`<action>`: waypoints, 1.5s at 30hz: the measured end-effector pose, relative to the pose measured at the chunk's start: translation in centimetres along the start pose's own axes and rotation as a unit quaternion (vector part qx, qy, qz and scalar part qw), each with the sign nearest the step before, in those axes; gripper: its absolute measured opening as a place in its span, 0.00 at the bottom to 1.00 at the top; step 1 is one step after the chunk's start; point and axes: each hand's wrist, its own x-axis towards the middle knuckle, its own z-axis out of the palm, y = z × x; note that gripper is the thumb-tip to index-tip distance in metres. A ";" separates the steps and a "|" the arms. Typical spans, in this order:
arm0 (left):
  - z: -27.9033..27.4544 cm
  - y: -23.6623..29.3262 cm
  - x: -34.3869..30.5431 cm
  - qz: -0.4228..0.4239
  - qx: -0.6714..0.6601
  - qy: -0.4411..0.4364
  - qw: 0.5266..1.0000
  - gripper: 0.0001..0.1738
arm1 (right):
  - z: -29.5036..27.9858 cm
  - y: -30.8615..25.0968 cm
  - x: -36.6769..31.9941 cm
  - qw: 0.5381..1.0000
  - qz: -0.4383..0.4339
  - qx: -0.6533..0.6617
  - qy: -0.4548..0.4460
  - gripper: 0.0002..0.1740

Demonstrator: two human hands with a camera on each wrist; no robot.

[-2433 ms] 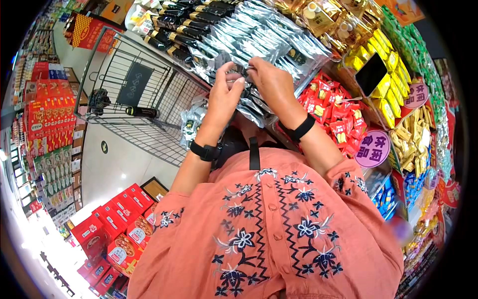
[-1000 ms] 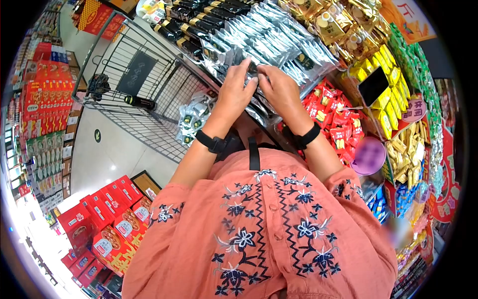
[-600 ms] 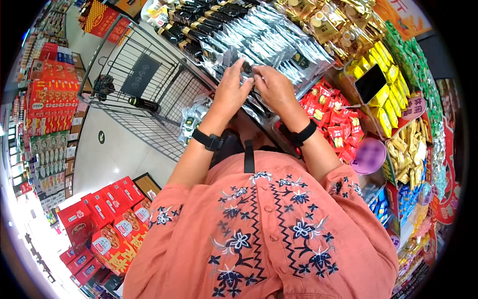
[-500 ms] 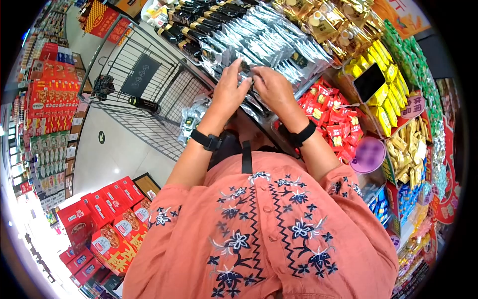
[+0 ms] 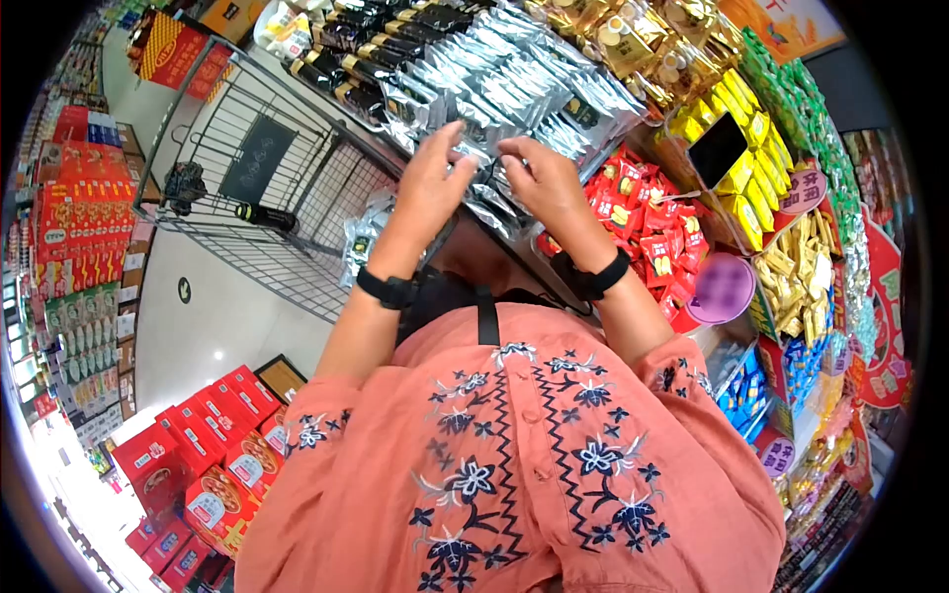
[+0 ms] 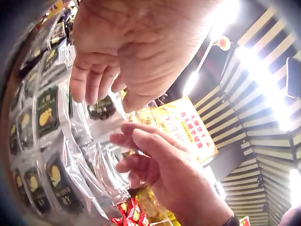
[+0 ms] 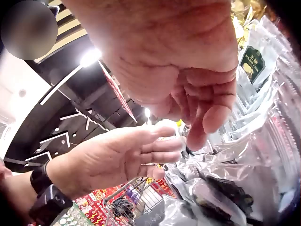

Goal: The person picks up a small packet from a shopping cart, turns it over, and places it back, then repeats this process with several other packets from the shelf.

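My left hand [image 5: 431, 188] is held over the near edge of the silver packets [image 5: 534, 84], its fingers extended and slightly bent. Beside it, my right hand [image 5: 546, 180] has its fingers loosely curled, with a gap between the two hands. The right wrist view shows the left hand [image 7: 117, 155] with fingers nearly straight and the right hand's fingers [image 7: 218, 117] bent, nothing between them. Dark green labels with a yellow biscuit picture mark the packets [image 6: 47, 113] in the left wrist view. There, the right hand [image 6: 164, 165] faces the left from below.
A wire shopping cart [image 5: 262, 99] stands at the left, holding a dark bottle [image 5: 265, 216] and several silver packets [image 5: 358, 242]. Red packets [image 5: 647, 217], yellow packets [image 5: 756, 188] and gold packets [image 5: 633, 40] fill bins alongside. Red boxes [image 5: 198, 425] are stacked at lower left.
My hands have drawn slightly apart after being close together over the silver packets. The head view has shifted a little, so the hands and cart appear further left.
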 end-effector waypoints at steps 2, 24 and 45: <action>-2.3 -1.4 -1.0 -0.001 -0.035 0.047 0.998 0.25 | -0.4 -0.9 0.0 0.995 0.078 0.067 -0.016 0.12; -7.4 -39.7 -16.7 -0.275 0.188 -0.315 0.889 0.20 | 18.0 1.9 -5.9 0.936 0.154 0.077 -0.306 0.22; -3.9 -33.9 -19.3 -0.377 0.252 -0.481 0.750 0.29 | 17.5 2.1 -4.8 0.913 0.217 0.048 -0.342 0.19</action>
